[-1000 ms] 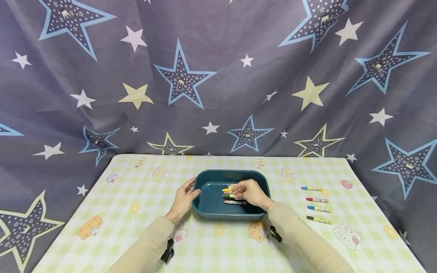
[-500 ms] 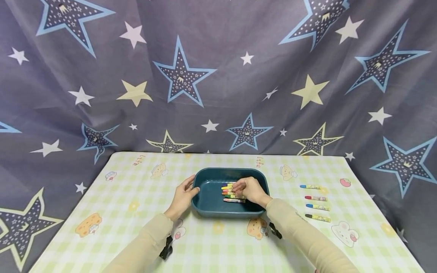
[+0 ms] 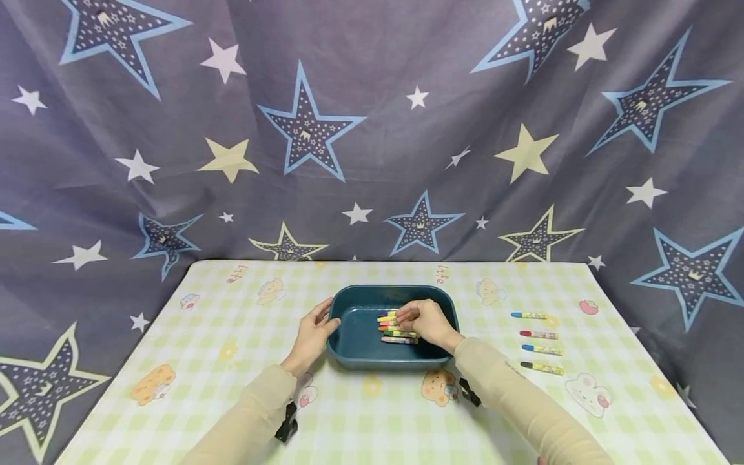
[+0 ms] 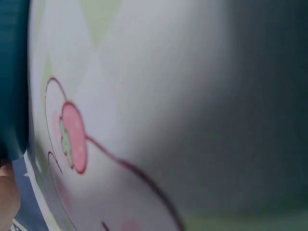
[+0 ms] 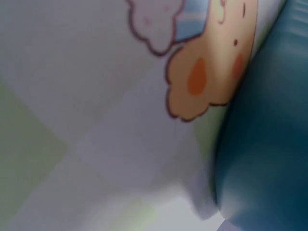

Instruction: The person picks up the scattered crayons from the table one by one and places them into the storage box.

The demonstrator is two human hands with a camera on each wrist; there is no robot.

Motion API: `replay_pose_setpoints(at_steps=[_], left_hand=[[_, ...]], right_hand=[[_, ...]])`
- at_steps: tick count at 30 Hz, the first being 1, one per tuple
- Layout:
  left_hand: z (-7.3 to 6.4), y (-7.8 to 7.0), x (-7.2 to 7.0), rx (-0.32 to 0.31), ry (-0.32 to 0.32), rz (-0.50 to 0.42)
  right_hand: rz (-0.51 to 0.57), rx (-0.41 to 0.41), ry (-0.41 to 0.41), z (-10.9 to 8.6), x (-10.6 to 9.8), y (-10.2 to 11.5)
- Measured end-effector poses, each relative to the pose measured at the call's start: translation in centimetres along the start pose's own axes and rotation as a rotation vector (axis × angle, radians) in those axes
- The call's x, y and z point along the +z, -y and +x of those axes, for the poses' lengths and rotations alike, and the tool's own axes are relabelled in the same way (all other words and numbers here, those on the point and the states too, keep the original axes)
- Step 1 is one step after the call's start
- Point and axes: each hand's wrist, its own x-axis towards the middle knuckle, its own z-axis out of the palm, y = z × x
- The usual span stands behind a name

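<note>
A dark teal rectangular bin stands on the table. My left hand grips its left side, thumb at the rim and fingers along the outside wall. My right hand reaches inside, fingers bent over the right ends of several crayons, which lie side by side. Nearest me in that row are a pink crayon and a green-tipped crayon; a yellow-tipped crayon lies farther back. Whether the right fingertips pinch a crayon or only touch the row is hidden. Both wrist views show mainly tablecloth and the bin's outer wall.
Right of the bin, several crayons lie apart in a column: a blue one, a red one, another blue one and a black one. A checked cloth covers the table. Behind hangs a starry curtain.
The green-tipped crayon now shows along more of its length, close beside the pink one. My right fingers have shifted slightly over the row. The left hand keeps its place on the bin.
</note>
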Motion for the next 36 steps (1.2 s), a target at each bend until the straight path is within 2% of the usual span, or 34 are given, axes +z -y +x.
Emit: replay_pose_setpoints(at_steps=[4, 10, 12, 15, 20, 24, 28, 32, 36], left_hand=[[0.8, 0.9, -0.1, 0.019, 0.004, 0.014], [0.9, 1.1, -0.1, 0.019, -0.011, 0.032], [0.9, 1.1, -0.1, 0.022, -0.006, 0.034], [0.8, 1.1, 0.0, 0.028, 0.001, 0.036], [0.8, 1.4, -0.1, 0.03, -0.011, 0.042], [0.9, 1.5, -0.1, 0.033, -0.011, 0.046], [0.8, 1.5, -0.1, 0.029, -0.002, 0.04], [0.8, 1.6, 0.0, 0.02, -0.006, 0.036], [0.7, 1.6, -0.1, 0.02, -0.011, 0.029]], right_hand=[[0.019, -0.016, -0.029, 0.2, -0.4, 0.3], [0.037, -0.074, -0.032, -0.4, -1.7, 1.4], [0.063, -0.071, -0.022, -0.9, -2.9, 1.9], [0.046, -0.054, -0.027, -1.9, -5.2, 2.6], [-0.047, -0.088, -0.089, -3.6, -10.2, 2.7], [-0.039, -0.147, -0.194, -4.8, -14.3, 1.5], [-0.037, -0.145, -0.268, -5.7, -18.2, -0.3], [-0.135, -0.062, -0.273, -6.4, -20.8, -2.5], [-0.228, 0.051, -0.223, -6.8, -21.9, -5.0]])
